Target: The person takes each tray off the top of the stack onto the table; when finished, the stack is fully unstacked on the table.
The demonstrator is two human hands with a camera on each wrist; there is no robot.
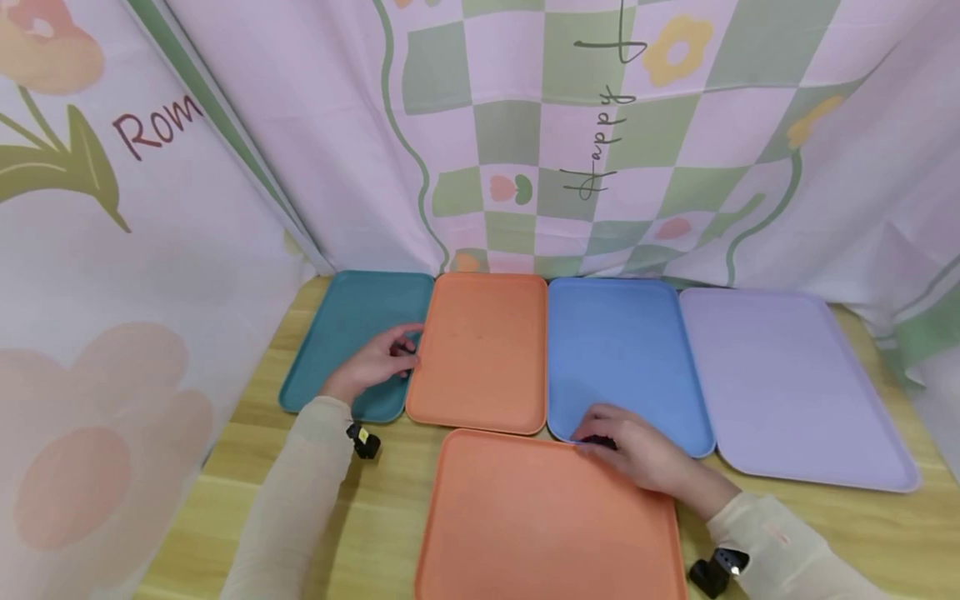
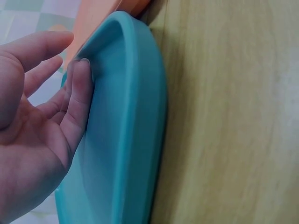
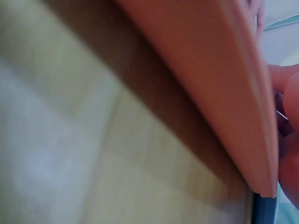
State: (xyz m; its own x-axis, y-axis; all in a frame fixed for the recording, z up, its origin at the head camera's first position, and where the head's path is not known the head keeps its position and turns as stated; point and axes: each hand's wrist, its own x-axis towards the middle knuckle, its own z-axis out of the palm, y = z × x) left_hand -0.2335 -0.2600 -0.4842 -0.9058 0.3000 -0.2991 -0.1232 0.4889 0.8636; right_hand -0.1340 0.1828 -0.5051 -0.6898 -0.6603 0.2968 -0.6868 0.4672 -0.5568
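My left hand (image 1: 386,354) is over the right side of a teal tray (image 1: 352,333), its fingertips by the left rim of a small orange tray (image 1: 480,350). In the left wrist view its loosely bent fingers (image 2: 79,93) lie against the inside of the teal tray (image 2: 140,116), holding nothing visible. My right hand (image 1: 633,446) rests where the front edge of a blue tray (image 1: 622,350) meets the far rim of a larger orange tray (image 1: 540,525). In the right wrist view, the orange tray's side (image 3: 210,84) partly hides the bent fingers.
A lilac tray (image 1: 795,375) lies at the right end of the back row. The trays lie on a wood-grain table (image 1: 375,517). Patterned cloth (image 1: 510,133) hangs behind the table and along its left side (image 1: 150,333). A small black device (image 1: 365,442) is worn on each wrist.
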